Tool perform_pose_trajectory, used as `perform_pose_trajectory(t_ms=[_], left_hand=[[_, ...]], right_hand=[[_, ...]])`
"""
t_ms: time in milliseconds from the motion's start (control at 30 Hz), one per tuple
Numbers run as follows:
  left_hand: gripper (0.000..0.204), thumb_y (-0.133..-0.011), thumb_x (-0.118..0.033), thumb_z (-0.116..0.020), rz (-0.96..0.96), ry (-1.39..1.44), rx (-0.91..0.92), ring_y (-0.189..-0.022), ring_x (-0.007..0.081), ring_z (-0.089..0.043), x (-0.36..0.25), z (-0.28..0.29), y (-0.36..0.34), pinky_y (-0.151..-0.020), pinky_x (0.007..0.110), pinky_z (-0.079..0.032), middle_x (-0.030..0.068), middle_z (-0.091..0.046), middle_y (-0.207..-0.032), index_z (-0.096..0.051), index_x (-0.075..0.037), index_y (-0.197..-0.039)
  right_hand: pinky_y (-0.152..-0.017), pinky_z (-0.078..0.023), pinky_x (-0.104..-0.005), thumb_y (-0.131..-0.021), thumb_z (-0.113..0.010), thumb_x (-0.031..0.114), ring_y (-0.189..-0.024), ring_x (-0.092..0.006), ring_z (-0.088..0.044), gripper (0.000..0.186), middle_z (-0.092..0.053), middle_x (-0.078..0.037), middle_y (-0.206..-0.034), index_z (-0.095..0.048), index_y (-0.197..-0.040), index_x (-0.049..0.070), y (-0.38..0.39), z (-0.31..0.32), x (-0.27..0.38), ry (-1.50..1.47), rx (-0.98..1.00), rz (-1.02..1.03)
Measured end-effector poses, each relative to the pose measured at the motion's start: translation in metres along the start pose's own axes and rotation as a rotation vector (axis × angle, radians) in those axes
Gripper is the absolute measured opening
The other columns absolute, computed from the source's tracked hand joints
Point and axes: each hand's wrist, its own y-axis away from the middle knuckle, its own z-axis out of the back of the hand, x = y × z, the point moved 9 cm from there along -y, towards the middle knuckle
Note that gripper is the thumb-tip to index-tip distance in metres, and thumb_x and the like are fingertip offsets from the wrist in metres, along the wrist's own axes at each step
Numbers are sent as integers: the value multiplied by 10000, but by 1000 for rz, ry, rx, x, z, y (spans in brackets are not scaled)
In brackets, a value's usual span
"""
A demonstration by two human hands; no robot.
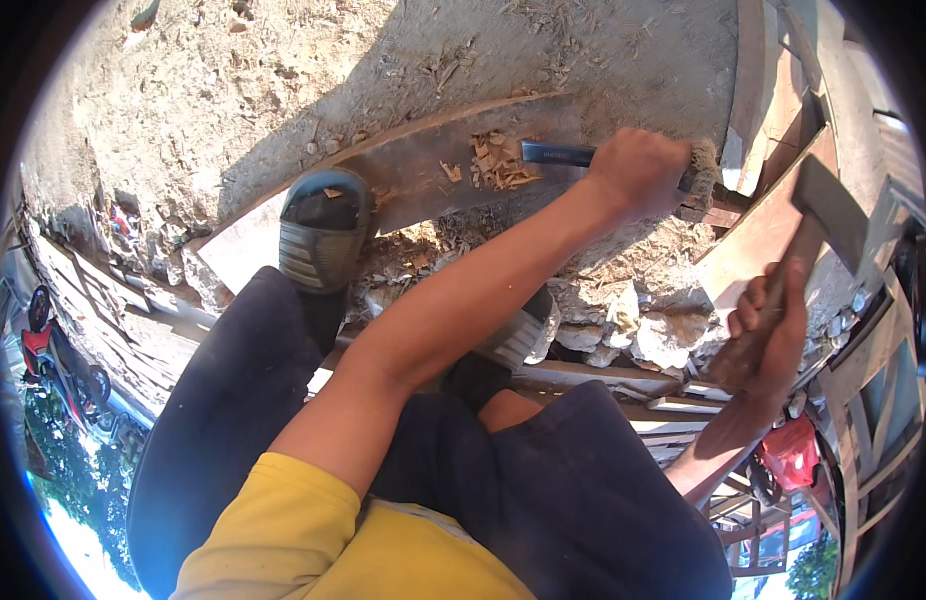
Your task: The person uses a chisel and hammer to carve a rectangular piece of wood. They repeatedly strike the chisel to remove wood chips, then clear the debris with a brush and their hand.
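My left hand (pixel 638 170) grips a dark metal chisel (pixel 553 154) with a frayed end (pixel 702 170), held nearly flat over a curved wooden board (pixel 413 207). A pile of pale wood chips (pixel 498 160) lies on the board by the blade. At the right, my right hand (pixel 783 330) is wrapped round the wooden handle of a hammer, its broad dark head (pixel 828 210) raised apart from the chisel. My left sandaled foot (pixel 323 230) rests on the board; the other foot is partly hidden behind my left forearm.
Rough dirt and concrete ground (pixel 263 80) lies beyond the board, with loose stones (pixel 668 335) nearer me. Scrap planks and wooden frames (pixel 868 390) line the right side, near a red object (pixel 788 455). A red motorbike (pixel 48 350) stands at the far left.
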Motion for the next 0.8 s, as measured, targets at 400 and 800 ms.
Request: perform_pose_trajectory(t_ms=[400,800], left_hand=[[195,-677,-207,-622,1,-27,80,-676,336,-629,3,-9,3,-634,431,-507,171,-623,-690,-608,-48,-788],[153,-622,-133,-643,43,-95,77,-668,335,-641,15,-15,3,-619,417,-521,181,-631,-694,-613,-26,-727]], right_hand=[[-377,-375,-206,-925,-472,344,-454,-63,-413,293,-374,12,-600,-466,-930,51,-11,47,37,-190,60,158],[-363,-371,-174,-913,-491,358,-436,-52,-419,281,-461,7,-620,-495,-906,76,-10,29,-43,-57,111,-204]])
